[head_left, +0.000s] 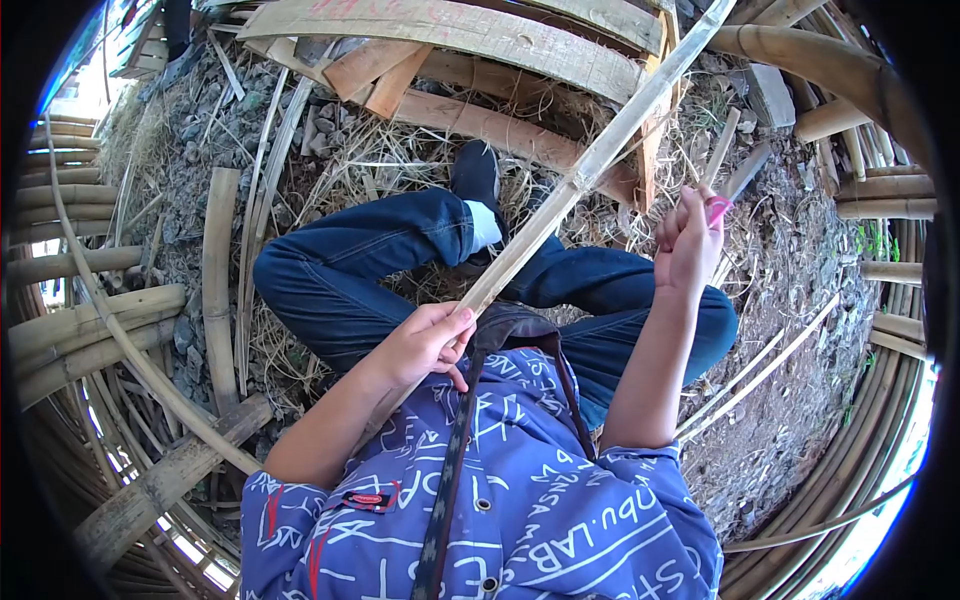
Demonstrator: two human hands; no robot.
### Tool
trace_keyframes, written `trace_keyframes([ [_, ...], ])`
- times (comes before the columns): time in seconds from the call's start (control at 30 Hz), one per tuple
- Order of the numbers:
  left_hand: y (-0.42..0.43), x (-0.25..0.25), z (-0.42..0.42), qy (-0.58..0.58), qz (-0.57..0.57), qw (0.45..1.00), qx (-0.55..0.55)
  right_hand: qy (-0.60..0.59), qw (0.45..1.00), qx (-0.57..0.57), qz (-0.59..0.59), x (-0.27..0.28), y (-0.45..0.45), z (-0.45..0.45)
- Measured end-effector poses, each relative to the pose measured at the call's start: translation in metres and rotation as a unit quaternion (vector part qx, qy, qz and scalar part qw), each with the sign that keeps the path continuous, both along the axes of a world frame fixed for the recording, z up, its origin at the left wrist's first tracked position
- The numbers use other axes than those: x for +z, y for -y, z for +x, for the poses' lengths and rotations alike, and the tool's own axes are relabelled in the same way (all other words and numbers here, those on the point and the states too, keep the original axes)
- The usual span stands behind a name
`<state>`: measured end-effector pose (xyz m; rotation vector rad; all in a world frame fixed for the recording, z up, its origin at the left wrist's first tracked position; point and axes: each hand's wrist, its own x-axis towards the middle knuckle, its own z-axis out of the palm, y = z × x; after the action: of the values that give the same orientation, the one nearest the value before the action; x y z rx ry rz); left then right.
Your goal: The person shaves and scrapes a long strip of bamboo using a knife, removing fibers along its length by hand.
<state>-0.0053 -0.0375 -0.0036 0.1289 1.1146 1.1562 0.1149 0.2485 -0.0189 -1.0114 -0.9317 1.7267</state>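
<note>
My left hand (432, 342) is closed around the lower part of a long split bamboo strip (570, 200), which slants up across my lap to the upper right. Raised above my right knee, my right hand (690, 240) is closed on a knife. Its grey blade (746, 172) points up and right, and something pink (717, 208) shows by the fingers; the grip is mostly hidden. A short thin stick (721, 148) appears just beyond that hand, and I cannot tell whether the hand touches it. The knife is apart from the bamboo strip.
Wooden boards (450, 40) form a low frame ahead of my feet. Bamboo poles (80, 325) lie stacked on the left, with more bamboo (890, 190) on the right. Shavings and stones cover the ground (780, 300). My crossed legs (350, 265) are beneath the strip.
</note>
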Motion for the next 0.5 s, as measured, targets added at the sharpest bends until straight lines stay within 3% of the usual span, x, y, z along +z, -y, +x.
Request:
trace_keyframes([
  [0.07,0.001,-0.002,-0.003,-0.002,0.001,1.0,-0.007,0.126,0.987,0.067,0.076,-0.007,0.011,0.003],
  [0.2,-0.001,0.001,-0.004,-0.024,-0.007,0.999,-0.02,0.212,0.932,0.236,0.177,-0.013,0.055,0.012],
  [0.5,-0.003,0.005,-0.01,0.003,-0.041,0.998,-0.043,0.219,0.887,0.329,0.237,-0.021,0.101,0.014],
])
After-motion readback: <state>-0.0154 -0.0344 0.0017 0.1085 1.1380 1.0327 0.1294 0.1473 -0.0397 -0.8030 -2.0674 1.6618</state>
